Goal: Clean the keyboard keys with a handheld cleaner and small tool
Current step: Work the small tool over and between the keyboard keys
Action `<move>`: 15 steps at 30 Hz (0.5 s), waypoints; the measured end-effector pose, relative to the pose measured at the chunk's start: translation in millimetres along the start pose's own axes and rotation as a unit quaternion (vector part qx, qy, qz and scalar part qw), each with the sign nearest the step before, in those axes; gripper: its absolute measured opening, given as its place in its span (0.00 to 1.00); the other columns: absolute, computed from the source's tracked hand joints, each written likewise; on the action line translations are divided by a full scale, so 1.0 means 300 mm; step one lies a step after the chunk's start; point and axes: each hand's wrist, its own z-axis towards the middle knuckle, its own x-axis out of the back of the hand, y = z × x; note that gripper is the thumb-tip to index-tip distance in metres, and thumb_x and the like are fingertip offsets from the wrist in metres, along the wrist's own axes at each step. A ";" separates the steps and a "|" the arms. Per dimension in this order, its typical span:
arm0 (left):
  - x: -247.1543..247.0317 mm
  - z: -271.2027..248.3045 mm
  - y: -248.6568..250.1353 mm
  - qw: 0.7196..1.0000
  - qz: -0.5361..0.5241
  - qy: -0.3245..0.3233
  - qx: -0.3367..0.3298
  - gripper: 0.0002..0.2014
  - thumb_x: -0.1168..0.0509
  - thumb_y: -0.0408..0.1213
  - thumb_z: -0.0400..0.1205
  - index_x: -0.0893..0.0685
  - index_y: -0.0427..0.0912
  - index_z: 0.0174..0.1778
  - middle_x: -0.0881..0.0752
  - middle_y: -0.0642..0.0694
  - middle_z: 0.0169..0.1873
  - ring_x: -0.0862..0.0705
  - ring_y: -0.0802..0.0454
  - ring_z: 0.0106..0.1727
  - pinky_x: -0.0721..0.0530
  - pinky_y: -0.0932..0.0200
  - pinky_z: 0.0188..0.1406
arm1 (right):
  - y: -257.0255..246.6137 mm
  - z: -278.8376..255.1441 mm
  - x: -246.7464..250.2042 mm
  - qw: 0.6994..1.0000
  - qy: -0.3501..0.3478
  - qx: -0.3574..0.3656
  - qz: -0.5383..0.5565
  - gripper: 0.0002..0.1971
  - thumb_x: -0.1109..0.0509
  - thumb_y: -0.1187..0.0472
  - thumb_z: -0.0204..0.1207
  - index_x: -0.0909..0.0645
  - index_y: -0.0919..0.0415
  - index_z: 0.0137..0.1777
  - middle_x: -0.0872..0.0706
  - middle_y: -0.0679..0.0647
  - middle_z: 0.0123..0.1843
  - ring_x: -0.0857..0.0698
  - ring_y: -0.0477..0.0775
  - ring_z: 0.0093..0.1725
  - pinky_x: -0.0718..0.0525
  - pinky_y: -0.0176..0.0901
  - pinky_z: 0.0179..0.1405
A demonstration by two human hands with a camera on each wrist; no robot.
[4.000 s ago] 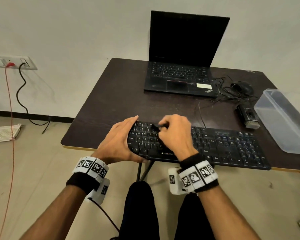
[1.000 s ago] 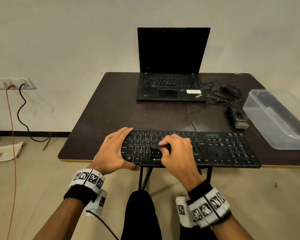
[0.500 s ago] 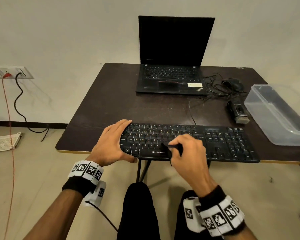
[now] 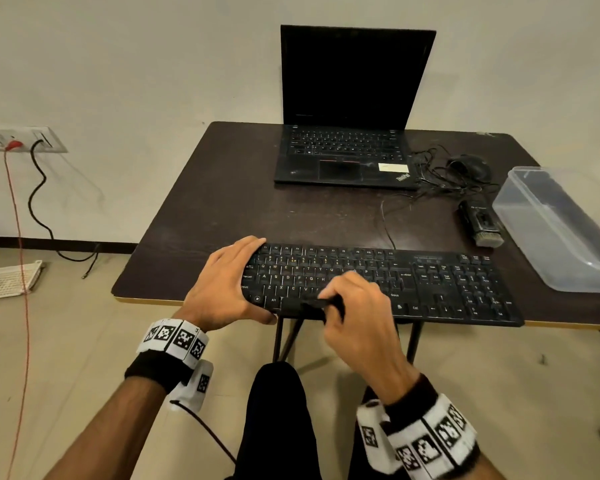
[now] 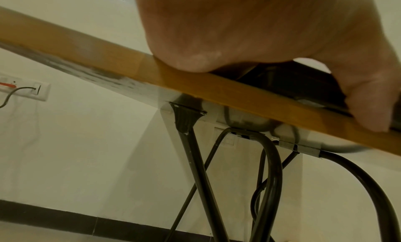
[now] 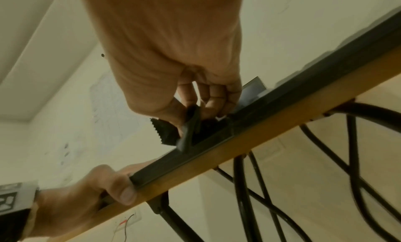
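Observation:
A black keyboard (image 4: 430, 285) lies along the front edge of the dark table (image 4: 222, 202). My left hand (image 4: 222, 285) grips the keyboard's left end, fingers over the back edge and thumb (image 6: 123, 192) at the front edge. My right hand (image 4: 354, 306) pinches a small black tool (image 4: 321, 303) with a black cloth piece (image 6: 165, 132) at the keyboard's front edge (image 6: 217, 141), near the space bar. The handheld cleaner (image 4: 480, 221) lies on the table at the right, apart from both hands.
An open laptop (image 4: 347, 154) stands at the back of the table. A black mouse (image 4: 470, 166) with tangled cables sits beside it. A clear plastic box (image 4: 555, 230) lies at the right edge. Black metal table legs (image 5: 195, 168) cross underneath.
My right hand has drawn the tool from the middle key rows down to the keyboard's front edge. The left hand has kept its hold on the left end.

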 end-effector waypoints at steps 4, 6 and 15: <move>-0.005 0.002 0.003 1.000 0.015 0.003 0.000 0.68 0.19 0.70 0.50 0.37 0.54 0.88 0.33 0.59 0.84 0.34 0.58 0.83 0.44 0.49 0.90 | -0.056 -0.001 -0.065 1.000 0.001 0.010 -0.009 0.13 0.25 0.74 0.69 0.14 0.54 0.45 0.15 0.47 0.48 0.20 0.52 0.45 0.28 0.39 0.45; -0.004 0.002 -0.001 1.000 0.018 0.004 -0.006 0.68 0.19 0.70 0.50 0.36 0.52 0.88 0.32 0.58 0.84 0.33 0.56 0.85 0.41 0.46 0.89 | -0.140 0.023 -0.132 0.998 -0.014 0.053 0.005 0.09 0.27 0.71 0.66 0.15 0.57 0.43 0.15 0.52 0.46 0.20 0.56 0.42 0.23 0.46 0.44; -0.005 0.000 -0.011 1.000 0.007 0.001 -0.001 0.70 0.17 0.71 0.49 0.38 0.56 0.89 0.34 0.61 0.85 0.36 0.57 0.84 0.46 0.51 0.89 | 0.088 -0.039 0.088 0.998 0.027 0.031 -0.049 0.15 0.21 0.73 0.66 0.12 0.52 0.44 0.13 0.44 0.44 0.16 0.51 0.44 0.15 0.48 0.46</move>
